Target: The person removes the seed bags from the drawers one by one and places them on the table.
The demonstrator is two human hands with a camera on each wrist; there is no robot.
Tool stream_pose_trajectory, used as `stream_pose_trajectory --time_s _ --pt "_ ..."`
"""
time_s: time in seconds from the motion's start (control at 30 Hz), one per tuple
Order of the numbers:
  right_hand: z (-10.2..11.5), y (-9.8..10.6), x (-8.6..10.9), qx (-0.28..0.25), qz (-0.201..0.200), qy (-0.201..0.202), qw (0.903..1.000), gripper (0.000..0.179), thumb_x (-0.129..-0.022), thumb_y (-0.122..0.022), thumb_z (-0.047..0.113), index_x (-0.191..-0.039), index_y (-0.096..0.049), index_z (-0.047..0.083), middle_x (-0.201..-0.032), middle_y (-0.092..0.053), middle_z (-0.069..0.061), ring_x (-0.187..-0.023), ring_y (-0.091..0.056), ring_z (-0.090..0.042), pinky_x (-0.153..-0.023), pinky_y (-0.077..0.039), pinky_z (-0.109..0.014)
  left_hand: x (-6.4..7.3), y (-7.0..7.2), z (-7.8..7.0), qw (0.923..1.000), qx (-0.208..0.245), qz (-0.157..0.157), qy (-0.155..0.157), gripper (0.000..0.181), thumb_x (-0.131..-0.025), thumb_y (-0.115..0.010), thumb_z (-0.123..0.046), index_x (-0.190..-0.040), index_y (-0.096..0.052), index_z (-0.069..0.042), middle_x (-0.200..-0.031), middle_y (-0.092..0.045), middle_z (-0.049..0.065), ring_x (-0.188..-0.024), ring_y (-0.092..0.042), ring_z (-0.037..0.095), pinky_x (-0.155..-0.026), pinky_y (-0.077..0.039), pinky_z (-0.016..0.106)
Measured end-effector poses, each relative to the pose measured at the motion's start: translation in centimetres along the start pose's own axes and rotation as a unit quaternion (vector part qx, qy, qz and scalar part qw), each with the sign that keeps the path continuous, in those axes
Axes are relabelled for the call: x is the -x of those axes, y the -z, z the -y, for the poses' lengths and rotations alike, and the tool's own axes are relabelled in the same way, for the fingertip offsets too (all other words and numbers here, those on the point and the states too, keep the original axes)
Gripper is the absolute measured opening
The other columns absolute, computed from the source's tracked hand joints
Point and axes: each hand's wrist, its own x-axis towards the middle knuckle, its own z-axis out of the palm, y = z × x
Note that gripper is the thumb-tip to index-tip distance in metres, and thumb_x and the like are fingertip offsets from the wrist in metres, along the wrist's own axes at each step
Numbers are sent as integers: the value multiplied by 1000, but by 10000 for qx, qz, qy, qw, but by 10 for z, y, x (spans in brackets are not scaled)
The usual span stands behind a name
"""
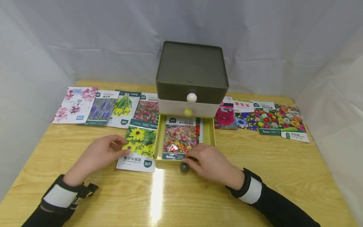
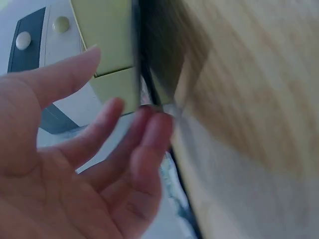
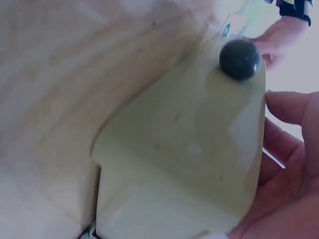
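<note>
A yellow-green drawer [image 1: 213,134] is pulled out from the bottom of a small drawer box [image 1: 193,67] with a dark top. Inside lies a seed packet [image 1: 180,135] picturing mixed wildflowers, over another packet with red edges. My right hand [image 1: 211,162] holds the drawer's front wall beside its dark round knob [image 3: 240,59], thumb at the rim and fingers reaching inside. To the left, a seed packet [image 1: 139,146] with yellow flowers lies on the table against the drawer. At its left edge is my left hand [image 1: 103,153], thumb and fingers apart; whether it touches the packet is unclear.
Behind on the left, a row of overlapping seed packets [image 1: 75,105] runs up to the box. More packets [image 1: 293,121] lie in a row on its right. The wooden table [image 1: 255,157] meets white sheeting [image 1: 113,34] at the back and sides.
</note>
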Motion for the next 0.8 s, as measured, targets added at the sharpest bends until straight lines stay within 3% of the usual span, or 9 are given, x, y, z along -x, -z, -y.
stream_pose_trajectory --time_s 0.2,0.4,0.57,0.7,0.8 --pt "-12 7 -2 207 127 -259 9994 17 -91 -53 34 -86 -65 23 -79 -57 14 -71 -49 0 -61 -43 -19 3 4 -14 9949 -954 -224 -220 59 -81 -57 -59 -113 -61 -10 -106 -63 11 -90 -59 28 -69 -48 44" --pt "-22 10 -7 167 122 -255 9995 13 -91 -56 28 -93 -67 20 -85 -61 10 -78 -54 -5 -66 -46 -23 0 2 -42 9824 -1228 -897 -1086 48 -87 -49 -57 -102 -65 -15 -97 -65 4 -80 -59 19 -63 -48 36" --pt "-26 10 -13 206 274 -131 9993 16 -92 -55 23 -100 -67 18 -92 -63 8 -88 -55 -9 -75 -47 -26 -13 -13 -75 9541 -1518 -1320 -2220 32 -89 -54 -46 -92 -66 -17 -85 -64 -3 -67 -54 9 -53 -44 25" --pt "-30 9 -15 443 315 -284 9981 16 -92 -54 22 -99 -67 16 -88 -64 6 -83 -55 -10 -71 -47 -27 -32 -28 -94 9212 -1858 -1443 -3099 20 -88 -57 -34 -88 -67 -17 -81 -63 -5 -71 -53 10 -57 -44 24" --pt "-33 7 -16 694 343 -472 9959 16 -92 -54 24 -97 -67 16 -81 -62 5 -75 -55 -11 -64 -46 -27 -45 -39 -102 8959 -2402 -1443 -3448 19 -88 -58 -31 -84 -68 -15 -75 -63 -4 -69 -52 13 -61 -44 28"
